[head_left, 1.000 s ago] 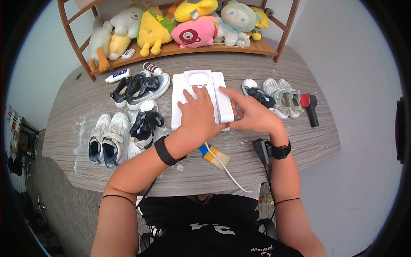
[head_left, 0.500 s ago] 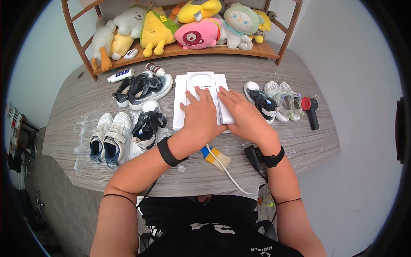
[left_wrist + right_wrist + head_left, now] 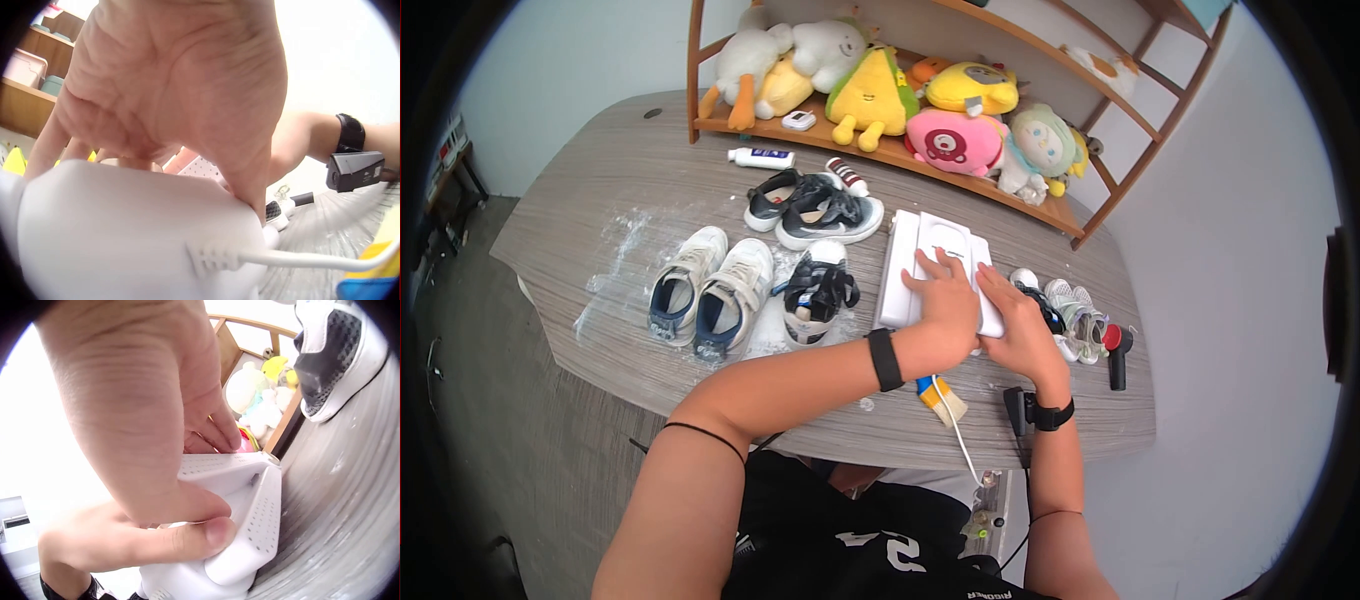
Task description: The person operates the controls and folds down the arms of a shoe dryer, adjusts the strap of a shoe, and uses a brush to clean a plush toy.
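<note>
A white folding shoe dryer with perforated side panels lies on the table under both hands. My left hand rests on its top with fingers spread, its thumb at the near end. Along the right side panel lies my right hand, fingers extended over it. In the right wrist view both thumbs meet close together at the near end, by a gap between two white panels. A white power cord leaves the body toward the table's front edge. The dryer's underside is hidden.
Worn shoes stand left, beside black shoes; more shoes are at right near a red-and-black handheld device. A brush lies in front. Bottles and a plush-filled shelf are behind.
My right fingers have come down from a raised, spread pose to lie along the dryer's side panel. My left hand stays on top. The head view has turned left and tilted.
</note>
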Available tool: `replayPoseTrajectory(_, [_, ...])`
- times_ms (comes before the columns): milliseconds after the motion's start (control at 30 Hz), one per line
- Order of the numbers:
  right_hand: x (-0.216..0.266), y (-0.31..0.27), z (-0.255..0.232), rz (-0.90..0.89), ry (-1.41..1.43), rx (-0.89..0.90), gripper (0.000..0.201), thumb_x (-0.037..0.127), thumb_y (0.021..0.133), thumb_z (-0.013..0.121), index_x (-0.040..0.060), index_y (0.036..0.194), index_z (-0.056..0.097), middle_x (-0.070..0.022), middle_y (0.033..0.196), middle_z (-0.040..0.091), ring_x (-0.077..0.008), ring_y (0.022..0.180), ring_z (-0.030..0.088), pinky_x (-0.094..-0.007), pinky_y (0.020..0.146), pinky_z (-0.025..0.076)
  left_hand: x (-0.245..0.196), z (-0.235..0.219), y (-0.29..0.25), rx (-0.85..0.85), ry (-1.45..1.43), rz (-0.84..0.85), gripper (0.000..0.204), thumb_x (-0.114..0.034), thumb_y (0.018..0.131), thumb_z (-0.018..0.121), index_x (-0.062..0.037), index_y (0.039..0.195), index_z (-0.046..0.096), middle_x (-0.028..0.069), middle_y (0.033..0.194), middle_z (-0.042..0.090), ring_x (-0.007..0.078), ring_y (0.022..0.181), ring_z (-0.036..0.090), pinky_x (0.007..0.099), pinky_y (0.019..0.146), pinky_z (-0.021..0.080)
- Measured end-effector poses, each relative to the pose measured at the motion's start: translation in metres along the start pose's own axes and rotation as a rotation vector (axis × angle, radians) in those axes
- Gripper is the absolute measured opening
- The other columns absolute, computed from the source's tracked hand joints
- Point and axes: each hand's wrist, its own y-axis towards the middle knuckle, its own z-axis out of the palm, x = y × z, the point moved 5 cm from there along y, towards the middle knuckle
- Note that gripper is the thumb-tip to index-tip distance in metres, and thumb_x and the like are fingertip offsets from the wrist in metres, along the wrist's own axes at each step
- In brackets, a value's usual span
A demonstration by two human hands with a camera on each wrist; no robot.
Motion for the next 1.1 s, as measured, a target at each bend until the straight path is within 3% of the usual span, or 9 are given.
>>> replayPoseTrajectory(300, [-0.001, 0.008, -0.011, -0.015, 0.001, 0.077, 0.083, 0.001, 0.066, 0.077, -0.0075, 0.146, 0.058, -0.0322, 0.152, 0.054, -0.0454, 0.143, 0.053, -0.0451, 0.121, 0.043, -0.003, 0.0, 0.001, -0.046, 0.018, -0.039, 0.111, -0.072, 0.071, 0.085, 0.005, 0.148, 0.06, 0.0346, 0.162, 0.036, 0.0672, 0.145, 0.035, 0.0751, 0.101, 0.051])
replayPoseTrajectory(400, [-0.003, 0.016, -0.021, 0.025, 0.075, 0.094, 0.078, 0.002, 0.068, 0.078, -0.0055, 0.143, 0.062, -0.0303, 0.148, 0.059, -0.0454, 0.139, 0.057, -0.0441, 0.119, 0.044, 0.0, -0.008, -0.002, 0.029, 0.002, 0.015, 0.109, -0.073, 0.073, 0.084, 0.0056, 0.146, 0.061, 0.0345, 0.162, 0.036, 0.0671, 0.145, 0.035, 0.0755, 0.101, 0.051])
replayPoseTrajectory(467, [-0.002, 0.022, -0.032, 0.031, 0.084, 0.109, 0.075, 0.005, 0.07, 0.08, -0.004, 0.143, 0.063, -0.0293, 0.146, 0.062, -0.0452, 0.137, 0.059, -0.0432, 0.118, 0.045, -0.001, -0.008, -0.005, 0.045, 0.013, -0.002, 0.088, -0.069, 0.079, 0.082, -0.0221, 0.151, 0.064, 0.0301, 0.166, 0.033, 0.0668, 0.147, 0.033, 0.0784, 0.105, 0.047])
replayPoseTrajectory(500, [-0.001, 0.025, -0.036, 0.038, 0.104, 0.13, 0.073, 0.007, 0.071, 0.081, -0.0025, 0.142, 0.065, -0.0283, 0.144, 0.064, -0.045, 0.135, 0.061, -0.0423, 0.117, 0.046, -0.001, -0.006, -0.004, 0.06, 0.003, 0.018, 0.095, -0.071, 0.078, 0.081, -0.0133, 0.152, 0.062, 0.0306, 0.165, 0.033, 0.0668, 0.146, 0.033, 0.078, 0.104, 0.047])
replayPoseTrajectory(633, [-0.006, 0.038, -0.05, 0.064, 0.064, 0.153, 0.071, 0.014, 0.074, 0.085, -0.0008, 0.141, 0.067, -0.0267, 0.142, 0.066, -0.0428, 0.132, 0.064, -0.0412, 0.115, 0.048, -0.002, -0.005, -0.001, 0.063, 0.029, 0.001, 0.105, -0.071, 0.077, 0.082, -0.0039, 0.154, 0.057, 0.0307, 0.165, 0.033, 0.0673, 0.146, 0.033, 0.0776, 0.104, 0.048])
replayPoseTrajectory(700, [-0.017, 0.043, -0.052, 0.144, 0.113, 0.21, 0.071, 0.022, 0.075, 0.09, 0.0002, 0.139, 0.069, -0.025, 0.141, 0.068, -0.0369, 0.128, 0.069, -0.0399, 0.114, 0.049, -0.001, -0.004, -0.001, 0.052, -0.01, 0.013, 0.112, -0.072, 0.075, 0.083, 0.0024, 0.154, 0.053, 0.0304, 0.165, 0.034, 0.0676, 0.146, 0.033, 0.0776, 0.104, 0.048])
replayPoseTrajectory(933, [-0.023, 0.059, -0.061, 0.195, 0.23, 0.303, 0.07, 0.025, 0.076, 0.093, 0.0011, 0.138, 0.07, -0.0214, 0.136, 0.072, -0.0273, 0.124, 0.071, -0.0368, 0.112, 0.05, -0.002, -0.005, -0.005, 0.045, 0.02, 0.006, 0.109, -0.071, 0.078, 0.081, 0.0003, 0.155, 0.053, 0.0302, 0.163, 0.036, 0.0677, 0.146, 0.033, 0.0772, 0.105, 0.047])
replayPoseTrajectory(1033, [-0.017, 0.054, -0.046, 0.151, 0.265, 0.209, 0.061, 0.02, 0.08, 0.09, 0.0007, 0.134, 0.073, -0.0196, 0.134, 0.074, -0.0286, 0.123, 0.071, -0.0373, 0.113, 0.049, -0.002, -0.008, -0.008, 0.07, 0.005, 0.01, 0.106, -0.071, 0.08, 0.08, -0.0006, 0.155, 0.054, 0.03, 0.164, 0.036, 0.0677, 0.146, 0.033, 0.0771, 0.105, 0.047])
replayPoseTrajectory(1100, [-0.014, 0.05, -0.035, 0.088, 0.307, -0.049, 0.045, 0.014, 0.084, 0.086, -0.0006, 0.125, 0.076, -0.0167, 0.129, 0.077, -0.0268, 0.12, 0.073, -0.041, 0.114, 0.049, -0.002, -0.009, -0.007, 0.041, 0.022, 0.012, 0.104, -0.07, 0.08, 0.08, -0.0022, 0.155, 0.055, 0.0298, 0.164, 0.036, 0.0673, 0.145, 0.034, 0.0771, 0.105, 0.047])
